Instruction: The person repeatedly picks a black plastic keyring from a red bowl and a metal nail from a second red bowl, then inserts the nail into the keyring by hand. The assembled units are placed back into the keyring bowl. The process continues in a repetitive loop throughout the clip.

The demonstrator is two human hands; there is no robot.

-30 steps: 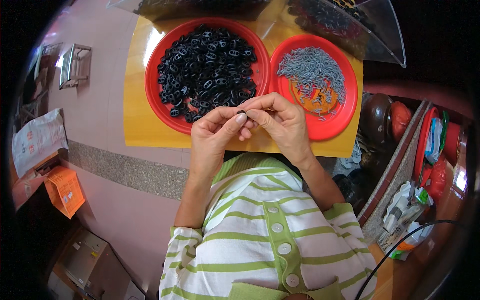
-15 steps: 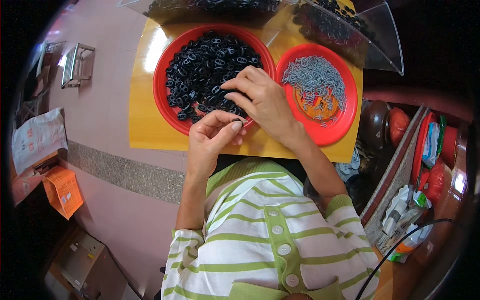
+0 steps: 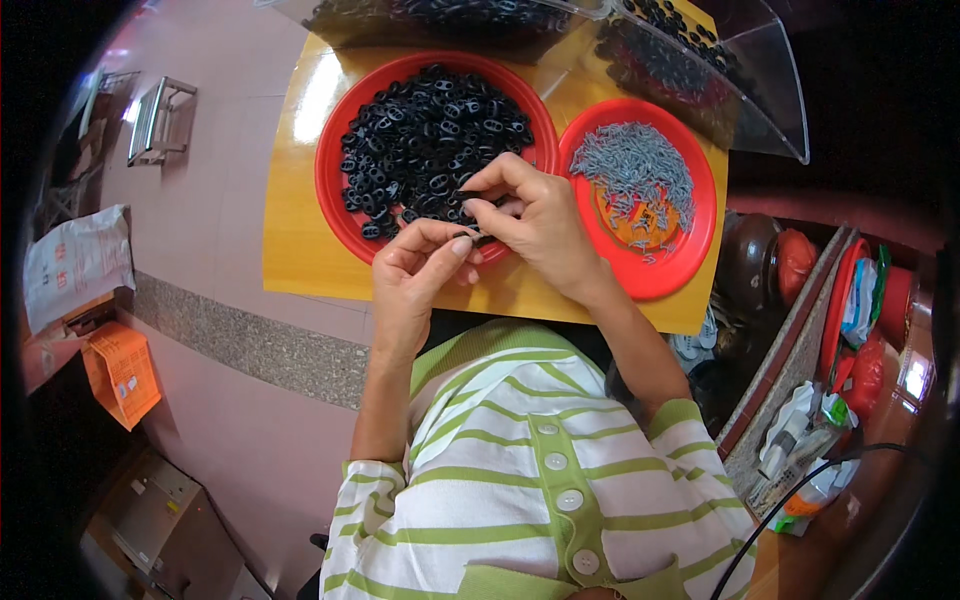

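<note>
My left hand point(image 3: 408, 265) is at the near rim of a red round tray point(image 3: 332, 205), thumb and forefinger pinching a small black plastic piece point(image 3: 463, 236). Just above and to its right, my right hand point(image 3: 540, 222) has thumb and forefinger closed on another small black piece point(image 3: 466, 196), partly hidden by the fingertips. Under both hands, the tray carries a heap of black oval two-hole pieces point(image 3: 430, 135). Beside it on the right, a smaller red plate point(image 3: 655, 285) bears a pile of small grey metal screws point(image 3: 635, 165).
Both trays rest on a yellow tabletop point(image 3: 290, 240). Clear plastic bins point(image 3: 760, 120) with more black pieces stand along its far edge. To the right is a ledge with bags point(image 3: 790, 440) and a dark jar point(image 3: 750, 250). A metal stool point(image 3: 155, 120) stands at far left.
My right hand has closed from a loose reach over the heap onto a black piece and come nearer my left hand. The left keeps its pinch. The whole view has shifted slightly.
</note>
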